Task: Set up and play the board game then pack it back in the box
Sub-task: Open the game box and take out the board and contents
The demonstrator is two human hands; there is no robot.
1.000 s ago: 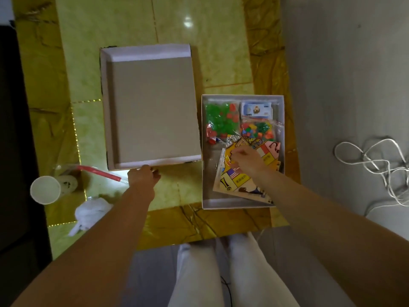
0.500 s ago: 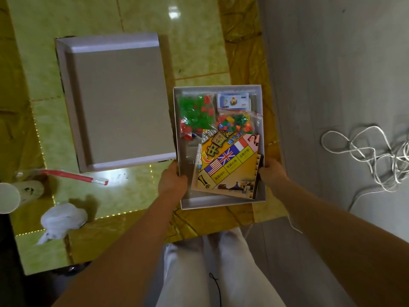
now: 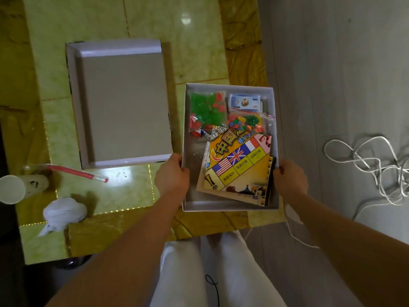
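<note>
- The folded game board (image 3: 238, 168), lying tilted in the near half of the open box (image 3: 274, 120), bears large Chinese characters "中国" in red on yellow, toward its 12 o'clock edge.
- Just to the 2 o'clock side of those, smaller blue characters read "银行游".
- Under the American flag square: "美国纽约". Under the British flag: "英国伦敦". Under the French flag: "法国巴黎".
- A red question mark sits on the pink corner at 2 o'clock.
- A black exclamation mark stands at 8 o'clock.
- Print on the play money (image 3: 244, 103) is too small to read.
</note>
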